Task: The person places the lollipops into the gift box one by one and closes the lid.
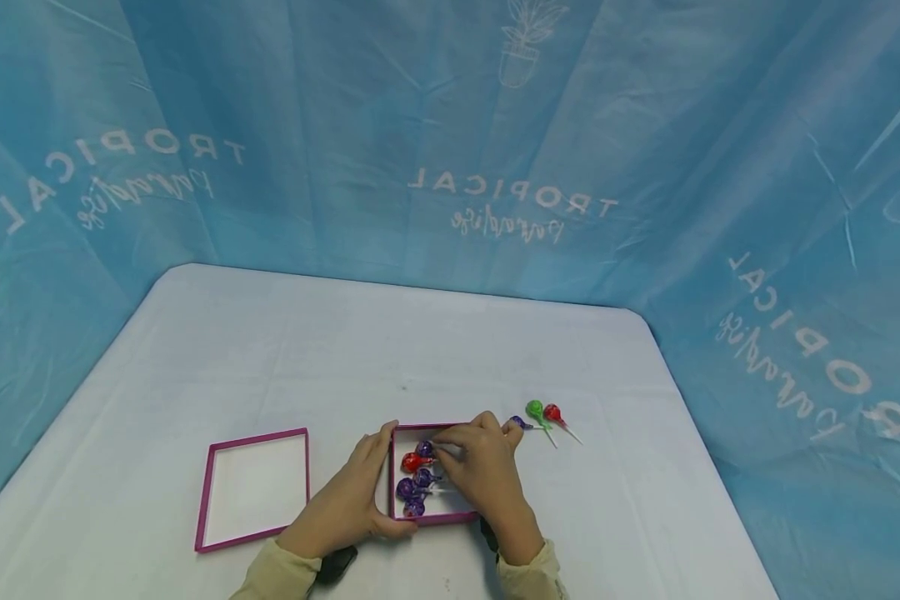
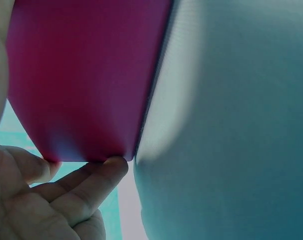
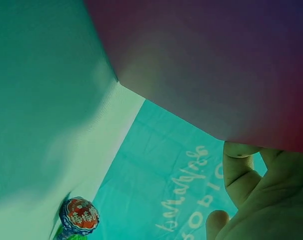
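Observation:
A pink-edged box [image 1: 450,519] with a white inside stands near the front of the table. My left hand [image 1: 352,496] grips its left end, thumb at the near corner and fingers at the far one; the left wrist view shows fingertips [image 2: 114,162] on the pink wall. Inside, along the left, lie a red lollipop [image 1: 412,462] and several purple lollipops [image 1: 406,489]. My right hand [image 1: 487,471] reaches over the right side and pinches the stick of the farthest purple lollipop [image 1: 424,448]. The palm hides the box's right part.
To the left lies a second pink-edged piece [image 1: 204,508], probably the lid. Right of the box are a green lollipop [image 1: 535,408], a red lollipop [image 1: 553,412] and a purple lollipop [image 1: 521,422] on the white table [image 1: 607,500]. Blue curtains [image 1: 360,150] surround the table's back and sides.

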Demonstrator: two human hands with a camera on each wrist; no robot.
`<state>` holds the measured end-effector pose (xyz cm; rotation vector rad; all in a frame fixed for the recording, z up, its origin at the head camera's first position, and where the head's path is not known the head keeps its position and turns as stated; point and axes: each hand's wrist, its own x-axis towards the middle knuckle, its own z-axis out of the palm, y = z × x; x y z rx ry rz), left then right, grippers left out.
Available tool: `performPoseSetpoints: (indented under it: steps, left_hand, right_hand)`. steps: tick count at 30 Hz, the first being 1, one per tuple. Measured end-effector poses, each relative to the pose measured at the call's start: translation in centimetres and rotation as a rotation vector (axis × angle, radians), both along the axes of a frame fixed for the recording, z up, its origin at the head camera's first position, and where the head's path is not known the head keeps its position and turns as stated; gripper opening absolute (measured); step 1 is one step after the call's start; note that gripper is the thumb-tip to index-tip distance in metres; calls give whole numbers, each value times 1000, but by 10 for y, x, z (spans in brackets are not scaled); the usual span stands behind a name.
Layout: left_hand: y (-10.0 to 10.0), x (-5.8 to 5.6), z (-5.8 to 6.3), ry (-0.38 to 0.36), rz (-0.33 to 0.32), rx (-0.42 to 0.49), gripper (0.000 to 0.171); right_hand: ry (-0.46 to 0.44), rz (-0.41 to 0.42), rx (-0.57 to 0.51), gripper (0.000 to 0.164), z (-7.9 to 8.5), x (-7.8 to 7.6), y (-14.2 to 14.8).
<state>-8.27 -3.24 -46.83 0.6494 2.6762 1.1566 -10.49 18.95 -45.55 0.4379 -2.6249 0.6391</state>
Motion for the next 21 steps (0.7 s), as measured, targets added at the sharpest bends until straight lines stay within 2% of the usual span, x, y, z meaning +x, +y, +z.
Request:
performPoseSetpoints:
  steps: [5, 10, 21]
  left_hand:
    - [0, -2, 0, -3, 5, -1, 138]
    - [0, -4, 0, -5, 13, -4, 139]
    - [4, -1, -1, -33, 24, 14, 139]
  right_hand:
    - [-7, 19, -49, 19, 1, -2, 2]
    - [24, 45, -101, 19, 1, -3, 5]
    - [125, -10, -123, 16, 2, -4, 24]
